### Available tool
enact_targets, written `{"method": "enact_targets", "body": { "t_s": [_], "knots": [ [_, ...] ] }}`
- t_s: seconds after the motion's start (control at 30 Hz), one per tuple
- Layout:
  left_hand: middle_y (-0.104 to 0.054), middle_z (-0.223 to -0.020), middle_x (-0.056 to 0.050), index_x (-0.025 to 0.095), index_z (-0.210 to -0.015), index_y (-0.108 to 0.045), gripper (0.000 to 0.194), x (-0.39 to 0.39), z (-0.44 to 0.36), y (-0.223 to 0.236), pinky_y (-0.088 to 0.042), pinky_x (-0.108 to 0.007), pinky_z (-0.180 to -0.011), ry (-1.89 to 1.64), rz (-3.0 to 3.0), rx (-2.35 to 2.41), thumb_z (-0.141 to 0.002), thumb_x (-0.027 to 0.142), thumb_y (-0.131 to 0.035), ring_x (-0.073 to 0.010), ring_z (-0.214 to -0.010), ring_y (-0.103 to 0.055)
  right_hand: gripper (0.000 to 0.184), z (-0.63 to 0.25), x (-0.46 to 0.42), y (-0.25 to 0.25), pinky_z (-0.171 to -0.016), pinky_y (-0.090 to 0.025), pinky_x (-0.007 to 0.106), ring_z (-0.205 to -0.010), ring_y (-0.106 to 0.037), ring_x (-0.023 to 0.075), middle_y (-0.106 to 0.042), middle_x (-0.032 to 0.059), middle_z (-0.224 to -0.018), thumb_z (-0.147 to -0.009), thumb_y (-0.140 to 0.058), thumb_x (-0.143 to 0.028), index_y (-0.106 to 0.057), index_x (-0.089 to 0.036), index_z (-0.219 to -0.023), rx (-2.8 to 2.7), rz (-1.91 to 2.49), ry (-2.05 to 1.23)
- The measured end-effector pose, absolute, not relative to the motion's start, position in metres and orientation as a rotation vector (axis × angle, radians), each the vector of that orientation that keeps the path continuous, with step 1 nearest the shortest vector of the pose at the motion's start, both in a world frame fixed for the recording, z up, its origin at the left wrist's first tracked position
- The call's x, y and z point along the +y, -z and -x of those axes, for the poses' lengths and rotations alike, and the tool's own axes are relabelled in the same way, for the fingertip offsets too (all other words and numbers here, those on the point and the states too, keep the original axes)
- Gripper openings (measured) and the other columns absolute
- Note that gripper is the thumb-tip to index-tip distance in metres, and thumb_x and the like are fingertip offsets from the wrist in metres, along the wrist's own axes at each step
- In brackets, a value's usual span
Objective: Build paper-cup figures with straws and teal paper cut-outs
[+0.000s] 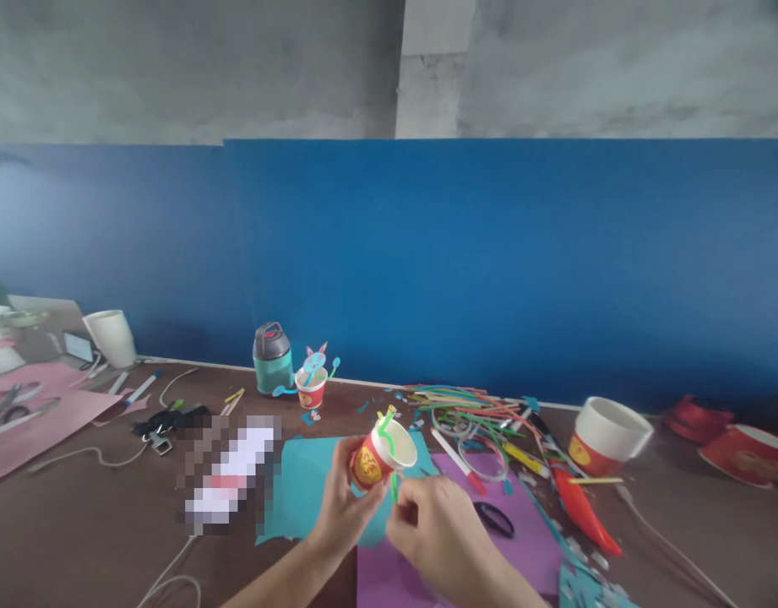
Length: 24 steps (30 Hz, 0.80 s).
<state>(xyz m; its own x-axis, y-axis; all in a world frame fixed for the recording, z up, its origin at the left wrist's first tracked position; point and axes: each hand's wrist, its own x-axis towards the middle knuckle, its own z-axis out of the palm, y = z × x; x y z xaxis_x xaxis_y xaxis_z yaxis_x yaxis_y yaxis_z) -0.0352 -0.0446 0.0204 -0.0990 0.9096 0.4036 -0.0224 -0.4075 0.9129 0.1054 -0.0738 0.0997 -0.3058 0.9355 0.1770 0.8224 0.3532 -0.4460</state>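
Observation:
My left hand (347, 498) is wrapped round a red and white paper cup (368, 463) with a yellow emblem, tilted so that its mouth faces right. A bent green pipe cleaner (387, 432) stands up inside the cup, reaching above its rim. Low on the cup's right side, another green length (394, 487) sticks out, pinched in the fingers of my right hand (427, 515). Whether both green parts are one piece is hidden. Beneath the hands lie teal paper (309, 473) and purple paper (382, 578).
Behind stands a cup with a blue paper cat figure (313, 363), beside a teal flask (273, 367). To the right are piled pipe cleaners (465, 401), a red marker (458, 460), black-handled scissors (495, 519) and stacked cups (607, 435). A blurred-out phone-like object (233, 473) lies left.

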Motion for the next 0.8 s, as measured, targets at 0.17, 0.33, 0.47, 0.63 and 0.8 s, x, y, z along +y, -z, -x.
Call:
{"method": "enact_targets", "body": {
  "t_s": [0.17, 0.33, 0.47, 0.63, 0.8],
  "knots": [
    [-0.057, -0.099, -0.003, 0.022, -0.107, -0.046, 0.040, -0.042, 0.037, -0.021, -0.047, -0.027, -0.071, -1.647, -1.403, 1.022, -0.074, 0.025, -0.068, -0.0173, -0.084, -0.059, 0.020, -0.108, -0.084, -0.107, -0.040, -0.019, 0.021, -0.044, -0.034, 0.0070, -0.036, -0.0058, -0.042, -0.059, -0.049, -0.011, -0.037, -0.018, -0.044, -2.255, 1.368, -0.891],
    [-0.055, -0.102, -0.004, 0.023, -0.110, -0.043, 0.043, -0.042, 0.040, -0.022, -0.048, -0.027, -0.071, -1.663, -1.403, 1.033, -0.076, 0.028, -0.068, -0.0179, -0.084, -0.060, 0.029, -0.120, -0.080, -0.117, -0.040, -0.022, 0.020, -0.043, -0.037, 0.0072, -0.042, -0.0053, -0.043, -0.075, -0.055, -0.025, -0.045, -0.018, -0.049, -2.232, 1.268, -1.070],
    [-0.054, -0.108, -0.005, 0.023, -0.115, -0.043, 0.050, -0.042, 0.042, -0.017, -0.046, -0.032, -0.082, -1.772, -1.569, 1.085, -0.074, 0.024, -0.070, -0.0212, -0.095, -0.057, 0.043, -0.130, -0.064, -0.117, -0.043, -0.024, 0.021, -0.044, -0.037, 0.0082, -0.043, -0.0049, -0.046, -0.086, -0.048, -0.048, -0.048, -0.019, -0.055, -2.016, 1.351, -0.840],
    [-0.053, -0.114, -0.007, 0.024, -0.119, -0.044, 0.056, -0.045, 0.041, -0.010, -0.042, -0.038, -0.090, -1.786, -1.724, 1.084, -0.071, 0.019, -0.072, -0.0252, -0.104, -0.054, 0.036, -0.127, -0.059, -0.115, -0.047, -0.027, 0.023, -0.049, -0.043, 0.0105, -0.052, -0.0029, -0.052, -0.085, -0.051, -0.047, -0.052, -0.020, -0.061, -2.015, 1.416, -0.531],
    [-0.053, -0.113, -0.007, 0.025, -0.119, -0.041, 0.053, -0.049, 0.041, -0.013, -0.044, -0.036, -0.088, -1.625, -1.724, 0.989, -0.075, 0.019, -0.069, -0.0241, -0.101, -0.055, 0.024, -0.128, -0.064, -0.118, -0.053, -0.032, 0.024, -0.055, -0.051, 0.0133, -0.059, 0.0012, -0.062, -0.087, -0.048, -0.029, -0.055, -0.020, -0.066, -2.072, 1.362, -0.184]
  ]
}}
